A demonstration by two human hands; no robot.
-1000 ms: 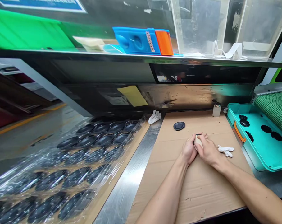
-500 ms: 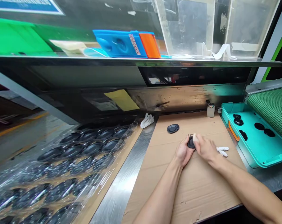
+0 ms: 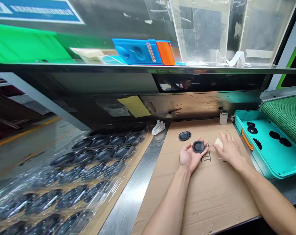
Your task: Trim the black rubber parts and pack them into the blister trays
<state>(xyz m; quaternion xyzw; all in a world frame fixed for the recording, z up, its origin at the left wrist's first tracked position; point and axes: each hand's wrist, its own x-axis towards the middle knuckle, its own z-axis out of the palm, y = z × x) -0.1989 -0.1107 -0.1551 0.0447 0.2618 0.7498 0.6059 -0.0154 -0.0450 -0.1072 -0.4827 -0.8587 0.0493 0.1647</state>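
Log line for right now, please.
left hand: black disc on open palm | right hand: holds white pad | discs apart | teal tray: at right, black discs inside

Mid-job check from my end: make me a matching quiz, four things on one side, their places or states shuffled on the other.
Things
1. Pale pad
2. Small bottle
3. Yellow sheet
4. Teal tray

Places or states
A. Has loose black parts inside
B. Held in the right hand
C. Below the shelf, left of the bottle
D. Stands near the far right corner of the cardboard

Pairs: 1-B, 2-D, 3-C, 4-A
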